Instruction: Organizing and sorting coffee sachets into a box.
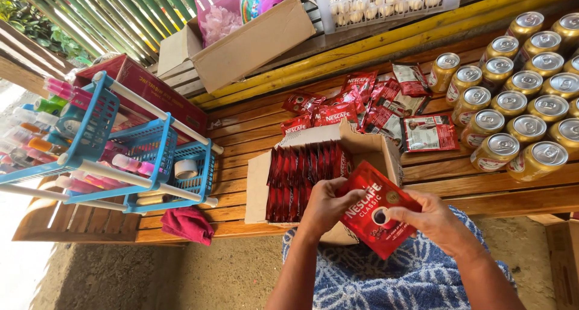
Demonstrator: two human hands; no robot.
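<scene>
While I look down through the head camera, I see both hands meeting over a flat red foil coffee sachet with a cup printed on it [379,208], held tilted just above the lap, which is covered in blue-and-white patterned cloth [386,274]. The left hand [325,204] curls its fingers over the sachet's upper left edge, thumb and fingertips pinching it; the right hand [435,219] grips the sachet's right side, fingers pressed together behind the foil and thumb on the front. Just beyond the hands, an open brown cardboard box [374,150] rests on the slatted wooden bench [253,126], and a row of matching red sachets [304,174] stands upright inside it. More red sachets lie loose in a heap [362,102] behind the box. Gold drink cans with silver tops [518,126] stand packed together to the right. On the left, a blue plastic basket rack with white tubes [139,147] holds small bottles, and a crumpled pink cloth [188,224] lies beside it.
</scene>
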